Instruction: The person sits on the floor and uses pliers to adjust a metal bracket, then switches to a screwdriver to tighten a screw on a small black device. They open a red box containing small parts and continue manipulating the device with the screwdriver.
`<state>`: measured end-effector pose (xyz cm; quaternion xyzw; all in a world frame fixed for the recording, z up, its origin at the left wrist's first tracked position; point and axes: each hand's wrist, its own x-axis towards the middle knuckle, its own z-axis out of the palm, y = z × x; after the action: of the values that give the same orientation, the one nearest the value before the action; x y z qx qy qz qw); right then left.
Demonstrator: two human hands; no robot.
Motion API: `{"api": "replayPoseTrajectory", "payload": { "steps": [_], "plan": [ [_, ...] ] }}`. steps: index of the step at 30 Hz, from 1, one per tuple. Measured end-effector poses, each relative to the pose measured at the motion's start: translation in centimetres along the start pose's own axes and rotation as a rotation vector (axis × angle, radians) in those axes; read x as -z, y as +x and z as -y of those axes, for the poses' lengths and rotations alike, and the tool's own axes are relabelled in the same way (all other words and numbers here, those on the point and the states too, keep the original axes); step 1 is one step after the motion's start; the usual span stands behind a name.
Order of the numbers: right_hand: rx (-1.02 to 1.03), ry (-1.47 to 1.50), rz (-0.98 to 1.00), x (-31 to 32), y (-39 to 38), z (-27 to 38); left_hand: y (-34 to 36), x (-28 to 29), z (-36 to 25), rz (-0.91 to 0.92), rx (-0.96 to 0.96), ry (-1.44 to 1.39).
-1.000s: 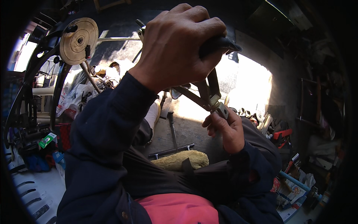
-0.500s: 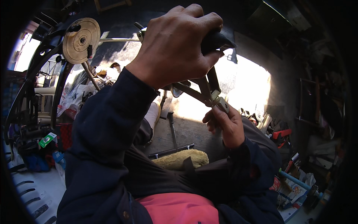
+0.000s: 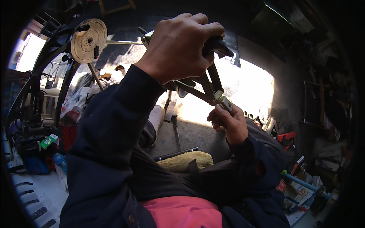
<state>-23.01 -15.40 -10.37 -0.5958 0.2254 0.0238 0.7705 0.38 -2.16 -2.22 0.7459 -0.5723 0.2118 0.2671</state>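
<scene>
Raised high in the middle, my left hand wraps over a black curved part of a folding metal frame. Flat dark arms of this frame run down to a pale pivot joint. My right hand, lower and to the right, pinches the frame's end just under that joint between thumb and fingers. Much of the frame's upper part is hidden behind my left hand. On the floor between my legs, a hammer points away from me. A dark metal bar and a rough yellowish pad lie across my lap.
A black hand-cranked machine with a round wheel stands at the left. Plastic bags and clutter lie beside it. At the right are a red tool and a box of odds and ends with a blue bar.
My left hand and the metal frame have shifted slightly left and down in view. The right hand keeps its pinch at the joint. The surroundings have shifted a little as well.
</scene>
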Motion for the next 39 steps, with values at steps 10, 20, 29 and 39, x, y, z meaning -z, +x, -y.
{"api": "replayPoseTrajectory", "payload": {
  "steps": [10,20,29,39],
  "plan": [
    [0.04,0.019,-0.013,0.2,0.3,-0.3,-0.4,0.7,-0.5,0.012,0.037,-0.013],
    [0.047,0.037,0.005,0.4,0.7,-0.1,-0.5,1.3,-0.6,0.015,0.046,-0.007],
    [0.023,-0.004,0.042,0.8,1.2,0.3,0.2,1.8,-0.1,0.11,0.124,-0.003],
    [-0.144,-0.504,0.122,3.5,3.6,6.6,1.0,1.4,0.1,0.151,0.114,0.016]
  ]
}}
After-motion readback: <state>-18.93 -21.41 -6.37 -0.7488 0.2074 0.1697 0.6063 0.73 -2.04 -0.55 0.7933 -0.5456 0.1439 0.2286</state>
